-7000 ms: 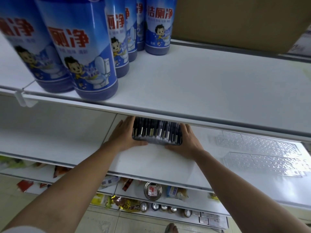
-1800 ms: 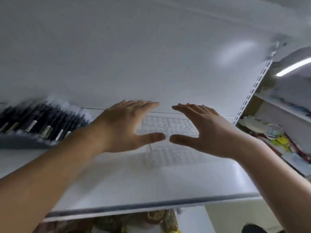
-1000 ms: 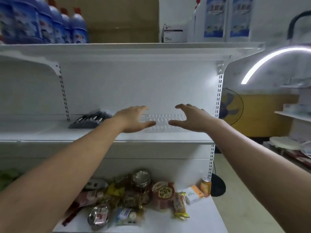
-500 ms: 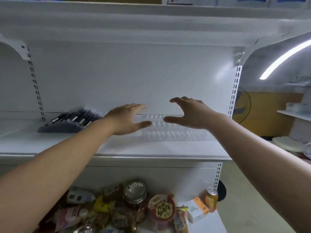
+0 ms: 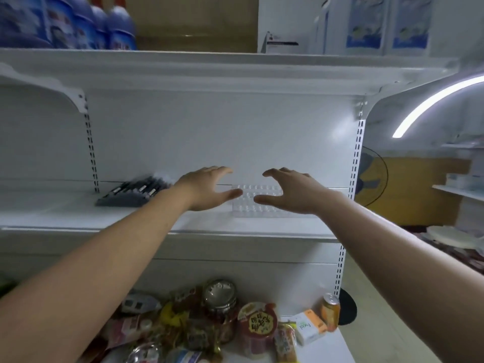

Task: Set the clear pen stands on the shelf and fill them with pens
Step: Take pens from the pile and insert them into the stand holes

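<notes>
Two open hands reach over the middle shelf (image 5: 78,216).
Left hand (image 5: 207,188) and right hand (image 5: 290,191) spread wide, holding nothing, above the clear pen stand (image 5: 251,203); the filled pen stand (image 5: 133,191) sits well left.

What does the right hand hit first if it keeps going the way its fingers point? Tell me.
Probably the clear pen stand: the right hand reaches forward and leftward, open, just over it. Beyond that is the shelf's back panel. Depth is uncertain.
</notes>
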Tool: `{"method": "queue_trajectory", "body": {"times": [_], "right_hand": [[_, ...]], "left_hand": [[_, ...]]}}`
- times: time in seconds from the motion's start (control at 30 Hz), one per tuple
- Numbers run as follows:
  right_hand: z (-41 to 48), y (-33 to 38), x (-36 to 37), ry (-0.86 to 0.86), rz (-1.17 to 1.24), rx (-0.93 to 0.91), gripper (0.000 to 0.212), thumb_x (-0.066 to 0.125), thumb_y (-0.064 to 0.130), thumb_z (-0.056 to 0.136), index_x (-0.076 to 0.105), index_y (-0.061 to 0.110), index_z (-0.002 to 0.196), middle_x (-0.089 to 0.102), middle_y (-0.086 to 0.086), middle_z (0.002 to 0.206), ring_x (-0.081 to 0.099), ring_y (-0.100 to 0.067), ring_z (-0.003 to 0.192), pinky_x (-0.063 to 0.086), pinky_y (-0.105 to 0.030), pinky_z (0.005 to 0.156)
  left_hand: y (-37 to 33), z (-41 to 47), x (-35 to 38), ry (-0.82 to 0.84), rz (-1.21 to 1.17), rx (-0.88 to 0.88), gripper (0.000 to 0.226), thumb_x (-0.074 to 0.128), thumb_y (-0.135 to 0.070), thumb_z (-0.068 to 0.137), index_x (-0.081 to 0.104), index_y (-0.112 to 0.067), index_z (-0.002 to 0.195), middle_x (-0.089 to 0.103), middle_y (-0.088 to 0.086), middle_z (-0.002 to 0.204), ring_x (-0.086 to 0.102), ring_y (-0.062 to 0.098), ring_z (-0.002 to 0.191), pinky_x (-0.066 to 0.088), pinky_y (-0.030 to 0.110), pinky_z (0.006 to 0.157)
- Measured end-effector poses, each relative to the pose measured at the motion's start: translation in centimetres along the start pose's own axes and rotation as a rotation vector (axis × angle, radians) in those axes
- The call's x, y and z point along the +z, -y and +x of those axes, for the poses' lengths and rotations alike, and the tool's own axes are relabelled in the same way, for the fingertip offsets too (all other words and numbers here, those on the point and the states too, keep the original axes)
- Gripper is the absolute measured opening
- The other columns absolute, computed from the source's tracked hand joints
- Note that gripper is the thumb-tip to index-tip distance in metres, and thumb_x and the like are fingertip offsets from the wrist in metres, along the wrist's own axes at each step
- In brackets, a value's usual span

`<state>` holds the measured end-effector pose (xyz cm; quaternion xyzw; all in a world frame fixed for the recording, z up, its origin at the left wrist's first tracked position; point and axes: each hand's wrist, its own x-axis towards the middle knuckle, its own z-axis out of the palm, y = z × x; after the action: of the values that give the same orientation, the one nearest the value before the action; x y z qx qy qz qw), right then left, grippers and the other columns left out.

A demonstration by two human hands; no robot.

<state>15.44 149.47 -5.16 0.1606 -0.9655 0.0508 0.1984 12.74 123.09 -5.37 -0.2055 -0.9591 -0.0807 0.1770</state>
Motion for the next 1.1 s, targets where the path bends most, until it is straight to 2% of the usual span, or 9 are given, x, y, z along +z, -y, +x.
{"method": "queue_trajectory", "body": {"times": [0.33,0.43,0.47,0.57,0.63,0.7,0.8,0.97,1.1], "right_hand": [[3.4,2.0,2.0,0.013,0.029,-0.067,0.088,0.050,0.086,0.086,0.036,0.035,0.157,0.051,0.002,0.153,0.051,-0.023,0.136,0.035,-0.045,0.117],[6.2,2.8,2.8,0.005,0.028,-0.116,0.088,0.048,0.087,0.086,0.036,0.035,0.156,0.051,0.001,0.153,0.051,-0.023,0.137,0.034,-0.044,0.117],[7.2,3.2,3.0,0.002,0.032,-0.132,0.087,0.048,0.087,0.087,0.036,0.035,0.156,0.052,0.001,0.153,0.050,-0.023,0.137,0.033,-0.044,0.118],[10.2,4.3,3.7,-0.011,0.037,-0.173,0.085,0.046,0.086,0.088,0.038,0.034,0.155,0.054,-0.001,0.151,0.050,-0.025,0.138,0.033,-0.044,0.118],[12.1,5.0,4.2,-0.016,0.038,-0.192,0.083,0.048,0.084,0.089,0.040,0.033,0.155,0.055,-0.001,0.150,0.051,-0.026,0.137,0.033,-0.044,0.117],[13.7,5.6,5.0,-0.021,0.034,-0.214,0.082,0.048,0.084,0.089,0.041,0.034,0.154,0.055,-0.001,0.149,0.051,-0.025,0.136,0.033,-0.043,0.116],[15.2,6.2,6.0,-0.030,0.031,-0.241,0.081,0.048,0.085,0.088,0.044,0.034,0.151,0.056,0.000,0.149,0.053,-0.025,0.135,0.033,-0.044,0.115],[15.8,6.3,6.6,-0.075,0.031,-0.265,0.078,0.046,0.084,0.089,0.048,0.033,0.149,0.058,0.001,0.146,0.052,-0.025,0.134,0.033,-0.043,0.116],[15.5,6.1,7.1,-0.094,0.048,-0.271,0.074,0.047,0.081,0.091,0.051,0.033,0.146,0.060,0.002,0.142,0.052,-0.024,0.132,0.032,-0.041,0.114]], "left_hand": [[3.2,0.7,-0.3,0.008,0.001,-0.082,0.083,0.045,-0.083,0.094,0.028,-0.039,0.163,0.033,-0.013,0.169,0.037,0.018,0.152,0.040,0.046,0.117],[5.0,2.4,-0.6,0.007,-0.018,-0.155,0.073,0.057,-0.068,0.097,0.039,-0.030,0.157,0.047,-0.009,0.157,0.059,0.026,0.129,0.050,0.040,0.097],[5.9,3.0,-0.7,0.001,-0.020,-0.188,0.070,0.062,-0.063,0.096,0.045,-0.026,0.153,0.054,-0.005,0.150,0.063,0.026,0.120,0.051,0.039,0.095],[8.6,4.9,-1.0,-0.018,0.002,-0.306,0.054,0.071,-0.053,0.092,0.067,-0.014,0.129,0.071,0.004,0.125,0.066,0.026,0.109,0.054,0.036,0.096],[9.9,5.6,-1.3,0.032,0.018,-0.363,0.041,0.075,-0.049,0.089,0.074,-0.009,0.096,0.074,0.009,0.095,0.064,0.026,0.086,0.053,0.033,0.076],[10.6,6.1,-1.4,0.104,0.059,-0.405,0.042,0.080,-0.048,0.086,0.066,-0.009,0.077,0.065,0.005,0.075,0.059,0.025,0.073,0.042,0.030,0.059],[11.5,7.0,-1.0,0.180,0.085,-0.454,0.047,0.085,-0.055,0.079,0.065,-0.012,0.079,0.069,0.005,0.080,0.064,0.027,0.075,0.045,0.032,0.066],[11.6,8.2,-0.7,0.274,0.112,-0.490,0.049,0.086,-0.058,0.078,0.067,-0.013,0.081,0.068,-0.001,0.065,0.064,0.019,0.059,0.047,0.029,0.069],[11.4,9.1,-0.5,0.308,0.135,-0.515,0.049,0.087,-0.057,0.077,0.068,-0.014,0.089,0.073,0.001,0.079,0.073,0.018,0.068,0.050,0.030,0.072]]}}
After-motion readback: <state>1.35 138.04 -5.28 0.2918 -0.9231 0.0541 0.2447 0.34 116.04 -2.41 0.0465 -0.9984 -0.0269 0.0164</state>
